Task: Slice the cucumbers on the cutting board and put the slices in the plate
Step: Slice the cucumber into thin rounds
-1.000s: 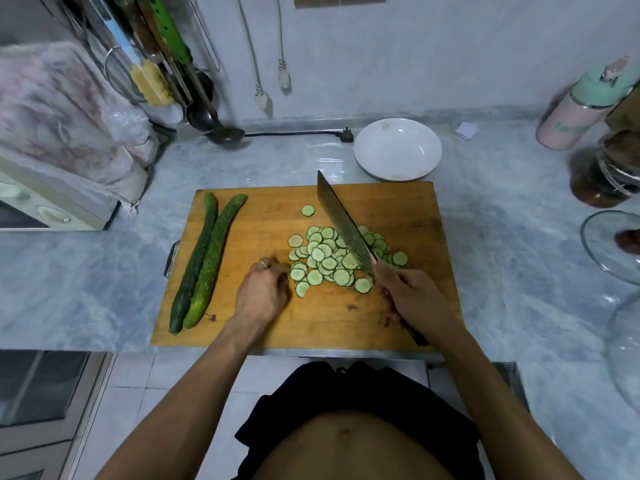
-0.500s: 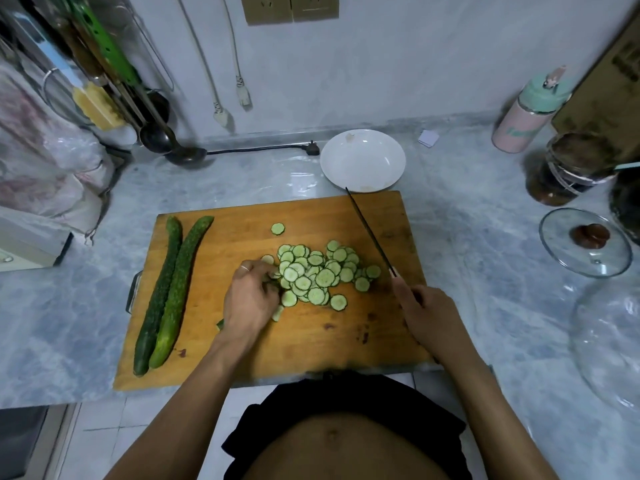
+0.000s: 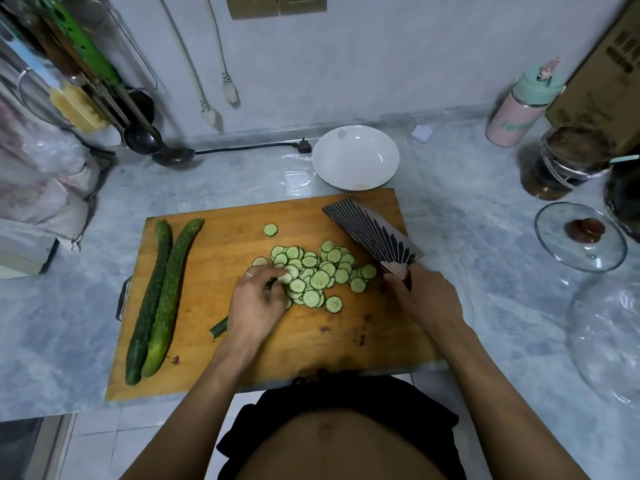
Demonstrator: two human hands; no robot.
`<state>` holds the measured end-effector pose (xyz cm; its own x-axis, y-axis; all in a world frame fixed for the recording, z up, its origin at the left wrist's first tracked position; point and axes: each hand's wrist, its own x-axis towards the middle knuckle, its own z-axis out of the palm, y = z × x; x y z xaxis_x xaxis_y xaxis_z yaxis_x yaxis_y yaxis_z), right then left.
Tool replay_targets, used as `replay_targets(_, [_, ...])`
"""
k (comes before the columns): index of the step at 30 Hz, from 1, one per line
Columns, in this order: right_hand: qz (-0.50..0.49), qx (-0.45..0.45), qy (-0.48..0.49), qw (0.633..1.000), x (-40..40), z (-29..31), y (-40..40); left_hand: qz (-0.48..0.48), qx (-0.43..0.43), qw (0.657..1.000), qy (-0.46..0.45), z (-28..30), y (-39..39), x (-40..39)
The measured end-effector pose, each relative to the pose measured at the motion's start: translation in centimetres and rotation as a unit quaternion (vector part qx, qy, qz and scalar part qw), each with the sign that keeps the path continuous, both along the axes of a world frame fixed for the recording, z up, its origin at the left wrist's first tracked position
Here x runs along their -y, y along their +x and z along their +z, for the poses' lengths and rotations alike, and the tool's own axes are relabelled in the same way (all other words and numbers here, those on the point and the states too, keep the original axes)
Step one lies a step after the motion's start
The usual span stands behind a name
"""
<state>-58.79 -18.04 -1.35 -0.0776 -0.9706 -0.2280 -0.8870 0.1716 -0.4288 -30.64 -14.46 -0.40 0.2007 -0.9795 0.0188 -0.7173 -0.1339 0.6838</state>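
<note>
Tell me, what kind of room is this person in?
Most likely a home kitchen. A wooden cutting board with cucumber slices lies on a marble-look counter, ladles hang by the wall, and a white plate waits behind the board.
</note>
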Motion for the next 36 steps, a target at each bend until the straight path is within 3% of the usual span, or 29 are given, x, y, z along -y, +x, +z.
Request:
replay_targets(8, [0.020,-0.020,0.019,0.999,-0.1,-0.4,0.8,0.066,0.010,0.998,-0.018,-0.8,2.8,-2.8])
replay_targets(13, [0.025,-0.054,-0.017,0.998,-0.9,-0.3,1.8,0.121,0.054,0.990,0.041,-2.0,4.3,-5.3])
replay_targets(16, [0.029,-0.011,-0.044,0.999,-0.6,1.0,2.6,0.133,0.077,0.982,0.109,-2.6,4.7,-6.0])
replay_targets(18, [0.062,0.020,-0.066,0.996,-0.6,1.7,3.3,0.134,0.076,0.982,0.106,-2.7,4.8,-6.1])
replay_targets(20, [0.108,0.056,-0.076,0.990,-0.7,2.2,4.2,0.144,0.032,0.985,0.089,-1.8,4.4,-5.8])
replay_targets(23, [0.165,0.116,-0.031,0.979,-0.8,3.4,5.6,0.155,-0.143,0.975,0.072,0.6,3.2,-5.1])
replay_targets(26, [0.214,0.177,0.008,0.961,-0.9,5.0,7.5,0.174,-0.359,0.915,0.064,2.9,1.6,-4.4])
replay_targets(29, [0.243,0.234,0.018,0.941,-1.4,6.1,9.3,0.236,-0.511,0.824,0.070,4.6,0.1,-3.8])
replay_targets(33, [0.256,0.279,0.019,0.925,-1.9,6.4,11.2,0.267,-0.638,0.720,0.063,5.8,-0.6,-3.3])
replay_targets(36, [0.251,0.280,-0.006,0.927,-1.6,6.2,11.8,0.253,-0.663,0.702,0.063,5.9,-0.5,-3.0])
